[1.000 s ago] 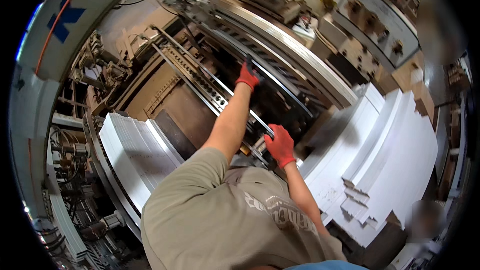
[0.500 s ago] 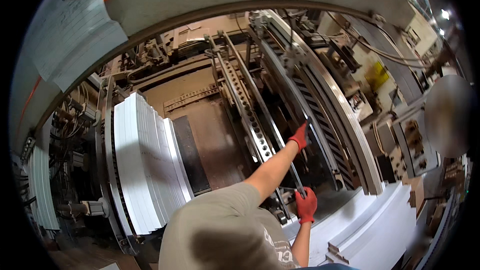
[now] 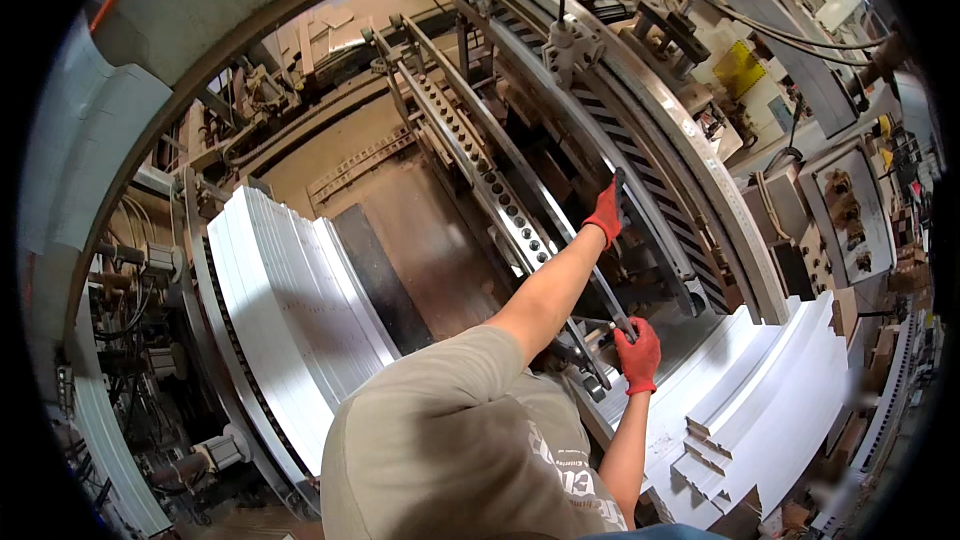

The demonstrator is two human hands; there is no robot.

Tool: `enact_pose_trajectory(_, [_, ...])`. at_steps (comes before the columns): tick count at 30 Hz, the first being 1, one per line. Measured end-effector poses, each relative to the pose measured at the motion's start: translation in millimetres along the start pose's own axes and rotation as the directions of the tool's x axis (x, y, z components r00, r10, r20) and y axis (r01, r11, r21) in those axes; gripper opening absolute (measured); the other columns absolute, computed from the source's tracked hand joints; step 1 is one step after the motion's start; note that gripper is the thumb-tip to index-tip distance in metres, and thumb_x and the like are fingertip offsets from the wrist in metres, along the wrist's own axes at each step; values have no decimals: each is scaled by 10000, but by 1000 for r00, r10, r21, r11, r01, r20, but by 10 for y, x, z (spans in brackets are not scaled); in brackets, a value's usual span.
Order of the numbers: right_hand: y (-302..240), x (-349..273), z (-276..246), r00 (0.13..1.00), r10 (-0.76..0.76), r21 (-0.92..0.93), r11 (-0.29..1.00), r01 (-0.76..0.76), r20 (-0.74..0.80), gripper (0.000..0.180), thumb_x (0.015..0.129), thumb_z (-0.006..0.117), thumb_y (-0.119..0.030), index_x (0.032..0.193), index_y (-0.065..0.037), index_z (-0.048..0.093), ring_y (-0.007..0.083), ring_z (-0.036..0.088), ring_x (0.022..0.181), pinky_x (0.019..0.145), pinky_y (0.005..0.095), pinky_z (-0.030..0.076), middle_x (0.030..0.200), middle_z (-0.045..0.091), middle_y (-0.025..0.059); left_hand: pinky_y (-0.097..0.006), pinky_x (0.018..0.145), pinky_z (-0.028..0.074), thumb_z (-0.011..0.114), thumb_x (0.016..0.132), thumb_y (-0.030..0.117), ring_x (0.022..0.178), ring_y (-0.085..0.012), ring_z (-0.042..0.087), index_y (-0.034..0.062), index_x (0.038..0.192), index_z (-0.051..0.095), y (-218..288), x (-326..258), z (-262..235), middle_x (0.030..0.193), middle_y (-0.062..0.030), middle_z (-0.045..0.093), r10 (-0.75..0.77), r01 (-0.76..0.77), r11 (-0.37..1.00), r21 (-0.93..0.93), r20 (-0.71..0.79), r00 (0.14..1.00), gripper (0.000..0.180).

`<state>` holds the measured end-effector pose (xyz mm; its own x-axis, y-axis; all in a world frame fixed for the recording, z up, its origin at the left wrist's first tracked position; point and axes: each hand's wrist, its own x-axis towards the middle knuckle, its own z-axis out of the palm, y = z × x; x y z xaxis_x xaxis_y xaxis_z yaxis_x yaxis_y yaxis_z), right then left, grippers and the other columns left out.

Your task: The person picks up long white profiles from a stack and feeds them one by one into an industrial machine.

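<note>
Over the machine bed, our red-gloved left hand (image 3: 606, 212) and right hand (image 3: 638, 353) both grip closed around the long metal rail (image 3: 560, 230); uneven pulling could jam it against the perforated bar (image 3: 470, 155).

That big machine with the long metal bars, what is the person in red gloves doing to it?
A person in a tan shirt leans into the machine. The left hand in a red glove grips a long dark metal bar high up, and the right hand in a red glove holds the same bar near its lower end. Beside it runs a silver rail with a row of holes. Stacks of white flat sheets stand on the left, with more on the right.
</note>
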<state>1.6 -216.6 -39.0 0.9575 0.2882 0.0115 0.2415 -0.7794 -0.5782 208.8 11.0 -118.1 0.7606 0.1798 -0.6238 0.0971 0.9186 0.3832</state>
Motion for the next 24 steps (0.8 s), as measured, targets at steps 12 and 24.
enact_pose_trajectory(12, [22, -28, -82, 963, -176, 156, 965, 210, -206, 321, 827, 718, -243, 1056, -48, 607, 293, 595, 1041, 882, 382, 482, 1098, 612, 116, -449, 743, 432, 737, 704, 672, 821, -219, 473, 196, 1053, 551, -25, 23, 11, 954, -39, 470, 4, -1, 999, -36, 93, 996, 619])
enact_pose_trajectory(24, [94, 668, -153, 975, -32, 541, 828, 150, -221, 419, 997, 513, -223, 1318, 41, 451, 327, 195, 1445, 1154, 418, 226, 1520, 247, 245, -365, 597, 513, 598, 903, 516, 591, -179, 532, 225, 920, 596, -430, -285, 50, 703, 23, 541, 42, -52, 993, 102, 100, 994, 292])
